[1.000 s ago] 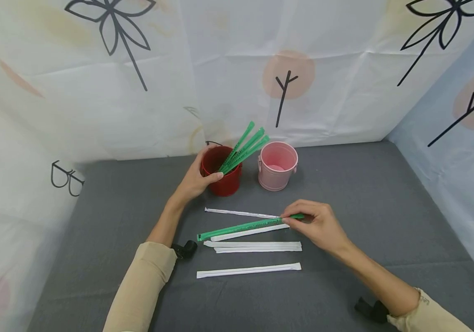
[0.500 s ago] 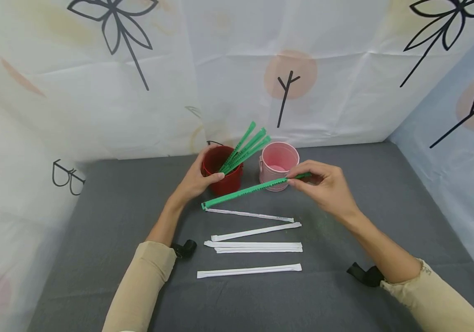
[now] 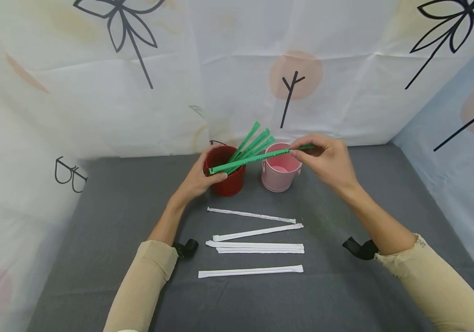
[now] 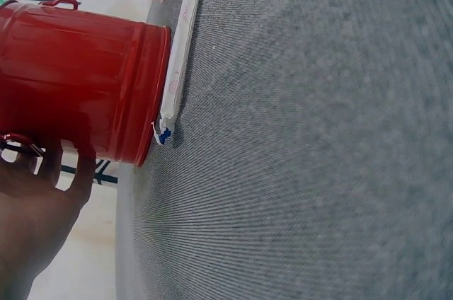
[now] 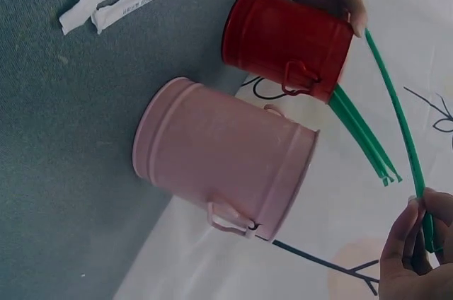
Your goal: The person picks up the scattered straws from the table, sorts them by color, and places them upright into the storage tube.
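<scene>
In the head view my left hand (image 3: 196,180) grips the red bucket (image 3: 228,188) at its left side, thumb along the near rim. Several green paper-wrapped straws (image 3: 250,136) lean out of that bucket toward the right. My right hand (image 3: 329,161) pinches another green wrapped straw (image 3: 261,156) near its right end. This straw lies almost level above the red bucket, its far end over the mouth near my left thumb. The right wrist view shows the held straw (image 5: 396,105) apart from the bunch, fingertips around its lower end.
A pink bucket (image 3: 277,180) stands right of the red one, below my right hand. Several white wrapped straws lie on the grey cloth in front: one (image 3: 251,215) nearest the buckets, another (image 3: 257,232) slanted, a close group (image 3: 257,247), and one (image 3: 250,272) nearest me.
My right hand has lifted the green straw from over the white straws, up and away to above the red bucket. The left hand keeps its grip on the bucket.
</scene>
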Action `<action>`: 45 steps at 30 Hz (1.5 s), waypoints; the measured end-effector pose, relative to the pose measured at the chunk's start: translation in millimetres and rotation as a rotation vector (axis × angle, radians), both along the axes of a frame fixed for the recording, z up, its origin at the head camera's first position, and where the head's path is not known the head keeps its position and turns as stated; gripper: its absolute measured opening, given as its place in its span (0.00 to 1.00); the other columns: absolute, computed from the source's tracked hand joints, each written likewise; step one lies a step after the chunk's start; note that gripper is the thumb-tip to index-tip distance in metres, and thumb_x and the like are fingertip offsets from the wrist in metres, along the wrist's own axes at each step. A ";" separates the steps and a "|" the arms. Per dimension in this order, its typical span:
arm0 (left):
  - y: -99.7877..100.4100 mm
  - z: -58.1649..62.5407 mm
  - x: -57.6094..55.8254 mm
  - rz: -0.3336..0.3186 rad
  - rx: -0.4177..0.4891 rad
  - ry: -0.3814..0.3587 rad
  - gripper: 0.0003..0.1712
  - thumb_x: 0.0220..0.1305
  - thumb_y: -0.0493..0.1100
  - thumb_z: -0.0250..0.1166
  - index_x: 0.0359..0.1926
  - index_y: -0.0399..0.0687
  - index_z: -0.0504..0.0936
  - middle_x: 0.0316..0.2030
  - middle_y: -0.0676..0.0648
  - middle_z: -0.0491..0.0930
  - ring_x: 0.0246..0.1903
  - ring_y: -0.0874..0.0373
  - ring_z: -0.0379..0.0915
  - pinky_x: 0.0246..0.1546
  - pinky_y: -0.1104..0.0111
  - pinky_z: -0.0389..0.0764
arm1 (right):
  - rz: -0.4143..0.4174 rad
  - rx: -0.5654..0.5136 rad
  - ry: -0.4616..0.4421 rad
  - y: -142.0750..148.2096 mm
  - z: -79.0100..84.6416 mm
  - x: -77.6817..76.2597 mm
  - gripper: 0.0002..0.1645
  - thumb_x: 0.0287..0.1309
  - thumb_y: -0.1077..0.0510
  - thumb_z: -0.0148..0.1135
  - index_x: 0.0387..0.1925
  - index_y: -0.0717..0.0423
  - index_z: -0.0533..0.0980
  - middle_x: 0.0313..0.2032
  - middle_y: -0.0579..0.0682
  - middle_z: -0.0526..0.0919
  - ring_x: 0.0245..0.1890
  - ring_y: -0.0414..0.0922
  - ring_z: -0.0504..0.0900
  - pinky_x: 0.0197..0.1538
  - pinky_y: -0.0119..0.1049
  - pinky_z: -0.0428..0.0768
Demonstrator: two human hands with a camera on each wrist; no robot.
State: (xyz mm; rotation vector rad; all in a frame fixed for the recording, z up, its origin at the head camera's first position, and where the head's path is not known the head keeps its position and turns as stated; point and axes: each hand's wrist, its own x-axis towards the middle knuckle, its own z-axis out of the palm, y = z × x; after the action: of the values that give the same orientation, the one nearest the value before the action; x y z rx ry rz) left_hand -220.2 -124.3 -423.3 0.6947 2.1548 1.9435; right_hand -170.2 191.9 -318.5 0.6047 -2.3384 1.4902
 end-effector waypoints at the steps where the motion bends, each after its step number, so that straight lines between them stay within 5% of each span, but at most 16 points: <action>1: 0.1 -0.1 0.1 -0.005 0.008 -0.005 0.46 0.58 0.28 0.66 0.74 0.37 0.54 0.66 0.36 0.64 0.64 0.46 0.61 0.57 0.63 0.71 | -0.003 0.013 0.009 -2.0 1.3 -0.7 0.07 0.52 0.75 0.69 0.35 0.70 0.83 0.33 0.60 0.85 0.24 0.42 0.79 0.30 0.24 0.75; 13: 2.3 0.4 1.7 -0.011 0.017 -0.017 0.46 0.57 0.28 0.65 0.74 0.34 0.53 0.67 0.31 0.62 0.64 0.39 0.60 0.57 0.60 0.73 | -0.014 0.173 0.052 -1.8 -17.6 -25.0 0.06 0.54 0.68 0.72 0.35 0.58 0.86 0.35 0.50 0.85 0.30 0.39 0.80 0.37 0.22 0.76; 19: 3.6 -0.7 2.2 -0.019 0.004 -0.022 0.46 0.58 0.29 0.65 0.74 0.34 0.52 0.67 0.31 0.61 0.65 0.37 0.58 0.59 0.46 0.70 | 0.030 0.077 -0.054 -13.4 -19.3 -31.6 0.13 0.54 0.69 0.72 0.42 0.64 0.80 0.39 0.56 0.86 0.35 0.49 0.87 0.42 0.28 0.82; 22: 3.3 -0.8 2.8 -0.017 0.011 -0.024 0.46 0.57 0.29 0.65 0.74 0.34 0.53 0.67 0.31 0.61 0.65 0.37 0.58 0.60 0.42 0.68 | 0.008 0.022 -0.109 -21.1 -21.7 -35.9 0.13 0.56 0.67 0.70 0.44 0.64 0.79 0.40 0.57 0.87 0.36 0.46 0.86 0.43 0.29 0.81; 27: 2.3 -0.4 2.9 -0.011 0.007 -0.021 0.46 0.58 0.30 0.66 0.74 0.35 0.53 0.67 0.32 0.62 0.65 0.37 0.59 0.60 0.46 0.69 | -0.068 -0.025 -0.152 -31.6 -26.2 -43.9 0.17 0.57 0.64 0.70 0.49 0.61 0.79 0.41 0.56 0.87 0.36 0.38 0.85 0.42 0.29 0.80; 35: 1.1 -0.8 0.8 -0.007 -0.002 -0.021 0.47 0.57 0.30 0.66 0.74 0.35 0.53 0.68 0.31 0.61 0.65 0.36 0.58 0.60 0.44 0.68 | -0.107 -0.061 -0.219 -52.8 -27.0 -54.1 0.23 0.56 0.64 0.71 0.54 0.59 0.77 0.38 0.57 0.88 0.35 0.45 0.88 0.41 0.35 0.83; 45: -3.8 -27.9 -13.8 0.018 -0.017 0.009 0.47 0.59 0.34 0.68 0.75 0.48 0.55 0.67 0.45 0.65 0.64 0.50 0.62 0.61 0.48 0.69 | -0.110 -0.072 -0.277 -72.1 -36.4 -69.3 0.26 0.55 0.63 0.72 0.56 0.62 0.77 0.38 0.58 0.87 0.33 0.44 0.88 0.40 0.35 0.84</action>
State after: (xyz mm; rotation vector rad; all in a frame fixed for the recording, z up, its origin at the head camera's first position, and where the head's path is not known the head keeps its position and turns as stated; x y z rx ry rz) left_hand -234.0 -128.0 -451.2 0.6852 2.1880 1.9319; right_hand -239.5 119.8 -354.9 0.2598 -2.4584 1.6907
